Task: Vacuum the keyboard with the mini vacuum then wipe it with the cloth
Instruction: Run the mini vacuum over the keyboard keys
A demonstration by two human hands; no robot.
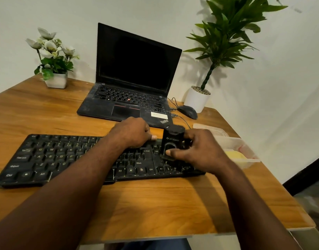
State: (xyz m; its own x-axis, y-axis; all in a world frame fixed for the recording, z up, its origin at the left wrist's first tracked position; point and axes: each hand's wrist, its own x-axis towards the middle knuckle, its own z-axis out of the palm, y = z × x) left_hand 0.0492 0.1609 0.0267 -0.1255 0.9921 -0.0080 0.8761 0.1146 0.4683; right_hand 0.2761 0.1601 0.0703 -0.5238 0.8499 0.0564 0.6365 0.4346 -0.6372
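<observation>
A black keyboard (46, 157) lies across the wooden table, dusty between the keys. My right hand (200, 150) grips a small black mini vacuum (171, 141) that stands over the keyboard's right end, thumb on its front. Further left, my left hand (133, 132) rests on the keyboard's upper edge, fingers curled down over it and thumb pointing right toward the vacuum. A yellow cloth (234, 156) lies in a clear plastic container (245, 150) at the right, partly hidden by my right hand.
An open black laptop (133, 83) sits behind the keyboard, with a black mouse (188, 111) and its cable to the right. A white flower pot (55, 81) stands back left, a tall potted plant (197, 100) back right. The table edge (245, 230) runs close at right.
</observation>
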